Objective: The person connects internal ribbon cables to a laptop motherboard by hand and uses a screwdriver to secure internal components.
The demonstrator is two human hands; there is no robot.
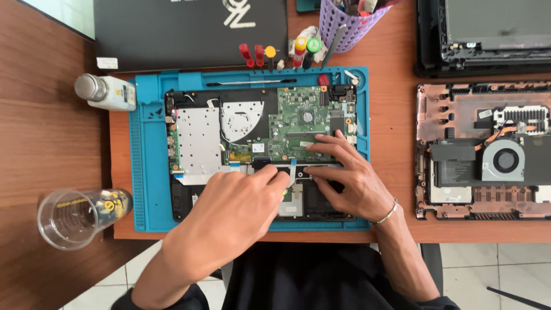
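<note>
Left hand point(232, 209) hid the opened laptop point(261, 152)'s lower middle, fingertips pinched on a thin ribbon cable point(293, 170); right hand point(347, 178) lay spread flat beside the glossy green board point(298, 123).

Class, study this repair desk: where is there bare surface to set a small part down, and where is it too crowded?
Bare wood lies between the blue mat and the second opened laptop, and left of the mat between the bottle and plastic cup. Crowded: the mat's top edge with screwdrivers, and the open laptop under the left hand and right hand.
</note>
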